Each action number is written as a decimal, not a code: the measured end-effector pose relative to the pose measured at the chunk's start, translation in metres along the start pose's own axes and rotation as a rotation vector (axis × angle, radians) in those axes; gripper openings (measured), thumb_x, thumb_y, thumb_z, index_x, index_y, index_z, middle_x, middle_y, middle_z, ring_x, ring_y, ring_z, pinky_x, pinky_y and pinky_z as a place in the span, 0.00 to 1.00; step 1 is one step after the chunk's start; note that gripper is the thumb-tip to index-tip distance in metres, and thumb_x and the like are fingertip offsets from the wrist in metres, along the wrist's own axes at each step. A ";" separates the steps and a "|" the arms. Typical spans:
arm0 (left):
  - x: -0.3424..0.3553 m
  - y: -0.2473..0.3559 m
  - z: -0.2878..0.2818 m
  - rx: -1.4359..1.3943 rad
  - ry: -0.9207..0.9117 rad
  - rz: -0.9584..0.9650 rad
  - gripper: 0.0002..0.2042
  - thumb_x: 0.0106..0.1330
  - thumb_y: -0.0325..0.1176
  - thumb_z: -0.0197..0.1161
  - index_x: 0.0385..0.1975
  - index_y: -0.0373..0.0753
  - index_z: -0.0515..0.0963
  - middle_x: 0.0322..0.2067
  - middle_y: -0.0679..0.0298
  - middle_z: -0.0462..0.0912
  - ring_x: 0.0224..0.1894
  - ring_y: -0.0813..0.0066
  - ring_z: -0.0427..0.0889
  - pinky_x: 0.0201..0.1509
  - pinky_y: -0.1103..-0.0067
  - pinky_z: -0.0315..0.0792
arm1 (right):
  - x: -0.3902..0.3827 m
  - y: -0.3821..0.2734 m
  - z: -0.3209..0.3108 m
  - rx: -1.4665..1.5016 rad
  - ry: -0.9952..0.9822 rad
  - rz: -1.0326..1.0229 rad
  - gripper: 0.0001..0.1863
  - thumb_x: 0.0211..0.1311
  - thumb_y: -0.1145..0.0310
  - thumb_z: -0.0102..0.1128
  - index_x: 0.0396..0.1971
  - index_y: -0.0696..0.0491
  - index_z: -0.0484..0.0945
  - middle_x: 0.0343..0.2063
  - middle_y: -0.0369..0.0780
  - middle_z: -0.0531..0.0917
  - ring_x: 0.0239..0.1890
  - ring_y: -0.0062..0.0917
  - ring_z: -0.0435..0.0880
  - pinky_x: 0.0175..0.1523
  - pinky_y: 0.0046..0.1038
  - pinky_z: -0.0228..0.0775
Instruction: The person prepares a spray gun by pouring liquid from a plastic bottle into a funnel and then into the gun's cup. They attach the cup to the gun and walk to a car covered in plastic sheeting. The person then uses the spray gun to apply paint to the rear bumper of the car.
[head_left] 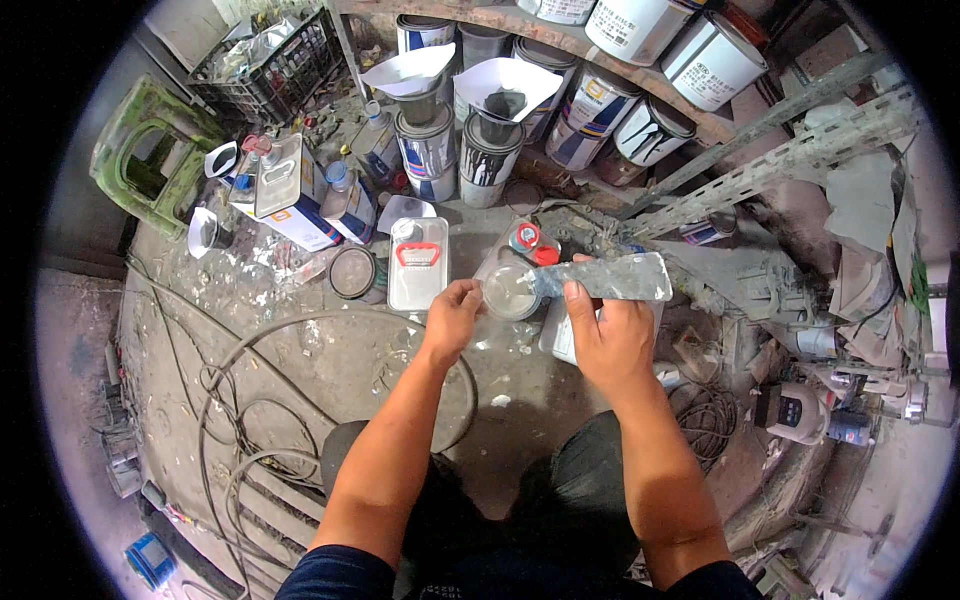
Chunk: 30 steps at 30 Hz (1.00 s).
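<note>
My left hand (455, 318) has its fingers closed at the near-left rim of a round clear plastic cup (510, 297), which it appears to hold. Across the cup's right side reaches a flat grey paint-smeared mixing strip (625, 277). My right hand (612, 340) grips this strip, thumb on top and fingers underneath, with the strip's left end over the cup. Just left of my left hand stands a rectangular metal can with a red handle (418, 275). Beyond the cup is a container with red caps (530, 238). A whitish can (560, 335) is partly hidden beneath my right hand.
Stacked paint cans (428, 150) carry cups with paper funnels before a shelf (560, 40). Square cans (290, 190) and a green stool (150, 150) stand left. A hose (235, 360) loops over the floor. A metal rail (770, 160) slants at right.
</note>
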<state>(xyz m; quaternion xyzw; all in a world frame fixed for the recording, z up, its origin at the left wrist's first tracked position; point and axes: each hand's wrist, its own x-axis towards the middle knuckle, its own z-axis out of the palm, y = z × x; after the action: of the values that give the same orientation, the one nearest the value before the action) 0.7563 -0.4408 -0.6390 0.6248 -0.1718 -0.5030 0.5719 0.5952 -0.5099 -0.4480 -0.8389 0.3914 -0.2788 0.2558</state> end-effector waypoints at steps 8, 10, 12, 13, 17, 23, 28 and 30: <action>0.004 -0.004 0.001 0.022 -0.006 0.010 0.10 0.67 0.32 0.52 0.43 0.33 0.73 0.27 0.68 0.76 0.28 0.83 0.72 0.33 0.85 0.67 | -0.018 0.031 0.028 -0.040 0.036 0.056 0.12 0.59 0.68 0.55 0.40 0.59 0.76 0.38 0.49 0.80 0.39 0.45 0.78 0.45 0.38 0.68; 0.003 -0.004 0.001 0.024 -0.011 0.010 0.10 0.67 0.32 0.53 0.43 0.33 0.73 0.27 0.68 0.76 0.28 0.83 0.72 0.33 0.85 0.67 | -0.020 0.027 0.029 -0.027 0.040 0.064 0.12 0.59 0.68 0.56 0.40 0.59 0.76 0.38 0.48 0.80 0.39 0.45 0.78 0.45 0.38 0.68; 0.003 -0.005 0.000 -0.019 -0.001 0.012 0.10 0.66 0.31 0.53 0.42 0.33 0.73 0.27 0.67 0.76 0.28 0.82 0.72 0.34 0.84 0.67 | -0.020 0.019 0.030 -0.004 0.070 0.062 0.12 0.59 0.68 0.56 0.39 0.59 0.76 0.38 0.48 0.80 0.39 0.44 0.78 0.45 0.38 0.68; 0.003 -0.006 -0.001 -0.040 0.006 0.013 0.10 0.65 0.31 0.53 0.42 0.32 0.73 0.26 0.67 0.76 0.29 0.81 0.72 0.35 0.84 0.67 | -0.018 0.014 0.027 -0.003 0.069 0.065 0.12 0.59 0.68 0.56 0.39 0.59 0.76 0.38 0.48 0.80 0.39 0.44 0.78 0.45 0.38 0.68; 0.002 -0.006 -0.002 -0.002 0.005 0.016 0.11 0.65 0.31 0.53 0.42 0.32 0.73 0.27 0.67 0.76 0.28 0.81 0.72 0.35 0.84 0.67 | -0.006 -0.001 0.004 -0.002 0.041 -0.019 0.12 0.59 0.68 0.55 0.40 0.59 0.76 0.38 0.48 0.80 0.39 0.44 0.78 0.45 0.38 0.68; 0.001 -0.001 0.001 0.018 0.000 0.006 0.11 0.66 0.32 0.53 0.43 0.32 0.73 0.27 0.67 0.76 0.29 0.81 0.72 0.35 0.84 0.67 | -0.012 0.025 0.016 -0.019 -0.042 0.044 0.13 0.59 0.67 0.55 0.41 0.59 0.76 0.37 0.48 0.80 0.40 0.44 0.78 0.46 0.38 0.67; 0.000 -0.001 0.000 0.003 -0.014 0.015 0.11 0.65 0.31 0.53 0.43 0.32 0.73 0.27 0.66 0.76 0.30 0.81 0.73 0.35 0.83 0.67 | -0.025 0.020 0.029 -0.006 0.045 0.078 0.13 0.59 0.67 0.55 0.41 0.59 0.76 0.38 0.48 0.80 0.41 0.44 0.77 0.47 0.38 0.67; -0.001 -0.001 0.001 -0.003 0.002 0.015 0.11 0.65 0.31 0.53 0.43 0.32 0.73 0.27 0.66 0.76 0.29 0.81 0.73 0.35 0.83 0.67 | -0.024 0.013 0.027 0.000 0.077 0.062 0.13 0.59 0.67 0.55 0.40 0.59 0.76 0.38 0.48 0.80 0.41 0.44 0.77 0.47 0.37 0.67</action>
<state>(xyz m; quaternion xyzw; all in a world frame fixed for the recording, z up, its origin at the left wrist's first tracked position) 0.7550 -0.4404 -0.6399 0.6231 -0.1751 -0.4984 0.5768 0.5935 -0.4928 -0.4818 -0.8150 0.4269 -0.3025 0.2489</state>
